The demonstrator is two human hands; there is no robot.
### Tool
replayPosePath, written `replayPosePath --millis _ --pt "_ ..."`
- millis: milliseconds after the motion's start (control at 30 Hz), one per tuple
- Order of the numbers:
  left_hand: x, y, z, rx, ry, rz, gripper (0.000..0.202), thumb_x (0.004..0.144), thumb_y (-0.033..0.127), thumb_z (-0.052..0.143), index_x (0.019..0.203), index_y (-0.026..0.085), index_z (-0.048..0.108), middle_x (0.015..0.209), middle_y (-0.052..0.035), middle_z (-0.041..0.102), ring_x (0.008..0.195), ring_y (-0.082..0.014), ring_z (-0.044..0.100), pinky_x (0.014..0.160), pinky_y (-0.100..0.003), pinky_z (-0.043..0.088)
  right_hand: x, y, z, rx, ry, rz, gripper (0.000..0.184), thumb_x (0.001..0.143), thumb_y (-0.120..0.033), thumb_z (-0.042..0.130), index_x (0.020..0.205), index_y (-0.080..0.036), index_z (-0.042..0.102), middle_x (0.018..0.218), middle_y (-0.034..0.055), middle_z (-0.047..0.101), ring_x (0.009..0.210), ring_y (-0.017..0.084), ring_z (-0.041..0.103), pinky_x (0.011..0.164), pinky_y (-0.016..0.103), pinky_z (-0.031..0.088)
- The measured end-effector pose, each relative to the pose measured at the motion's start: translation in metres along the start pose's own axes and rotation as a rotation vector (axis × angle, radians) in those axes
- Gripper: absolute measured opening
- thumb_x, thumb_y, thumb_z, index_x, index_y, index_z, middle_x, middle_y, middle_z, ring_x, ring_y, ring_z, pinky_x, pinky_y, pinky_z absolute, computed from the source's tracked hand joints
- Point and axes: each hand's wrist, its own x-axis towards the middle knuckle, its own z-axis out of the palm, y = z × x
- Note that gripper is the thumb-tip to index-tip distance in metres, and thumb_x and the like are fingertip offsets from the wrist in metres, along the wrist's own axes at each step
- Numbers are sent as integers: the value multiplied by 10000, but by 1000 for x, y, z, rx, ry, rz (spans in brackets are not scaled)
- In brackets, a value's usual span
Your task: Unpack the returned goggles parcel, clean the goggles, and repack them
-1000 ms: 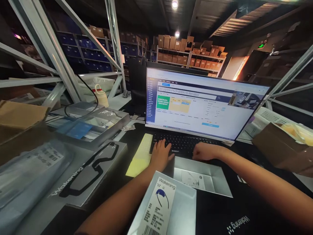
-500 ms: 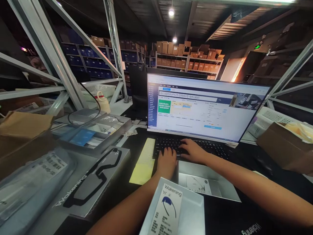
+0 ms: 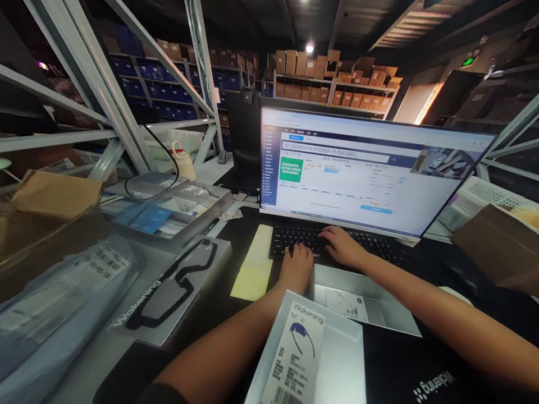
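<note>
Both of my hands rest on a black keyboard (image 3: pixel 290 235) below a lit monitor (image 3: pixel 337 163). My left hand (image 3: pixel 297 266) lies over the keyboard's left part, fingers stretched onto the keys. Farther right, my right hand (image 3: pixel 343 247) has its fingers spread over the middle keys. Neither hand holds anything. Between my forearms stands a silver-white box (image 3: pixel 343 359) with a "Wakening" label. Behind it lies an open box tray (image 3: pixel 391 314) with a printed card (image 3: pixel 347 304) inside. Yellow paper (image 3: pixel 254 269) lies left of the keyboard.
On the left are a grey Wakening box (image 3: pixel 177 286), a plastic-wrapped parcel (image 3: pixel 76 308), an open carton (image 3: pixel 59 196) and a tray of small items (image 3: pixel 168 216). A cardboard box (image 3: pixel 497 247) and a white basket (image 3: pixel 484 196) stand right. Metal struts (image 3: pixel 88 73) rise at left.
The view has tilted down slightly and turned a little left, so things sit higher and farther right. Both hands remain on the keyboard, with only slight finger shifts.
</note>
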Motion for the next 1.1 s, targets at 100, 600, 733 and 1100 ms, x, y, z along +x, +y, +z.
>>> replayPosePath --millis 100,600,733,1100 --pt "-2 1 1 -11 0 -3 434 999 120 330 1394 53 497 1433 -230 533 1339 -314 490 1092 -529 423 0 3 -2 3 16 18 486 766 50 450 1168 -106 674 1234 151 623 1167 281 555 1069 445 437" --pt "5 -8 -1 -76 37 3 456 968 144 454 1418 68 473 1548 -258 388 1350 -336 483 1062 -483 443 -2 8 -2 72 -8 180 611 710 113 419 1258 -90 597 1185 132 674 1113 236 592 1000 355 465" --pt "4 -9 0 -74 49 9 425 958 139 461 1374 75 518 1528 -228 436 1353 -323 478 1081 -462 415 0 7 0 107 -38 144 571 723 122 434 1202 -123 623 1163 101 692 1122 214 594 995 318 464" --pt "5 -11 5 -38 53 6 424 947 117 460 1366 112 519 1443 -188 538 1310 -289 508 1064 -421 410 0 3 -1 76 4 75 778 640 -113 845 1352 -128 531 1397 180 510 1289 333 461 1121 493 369"
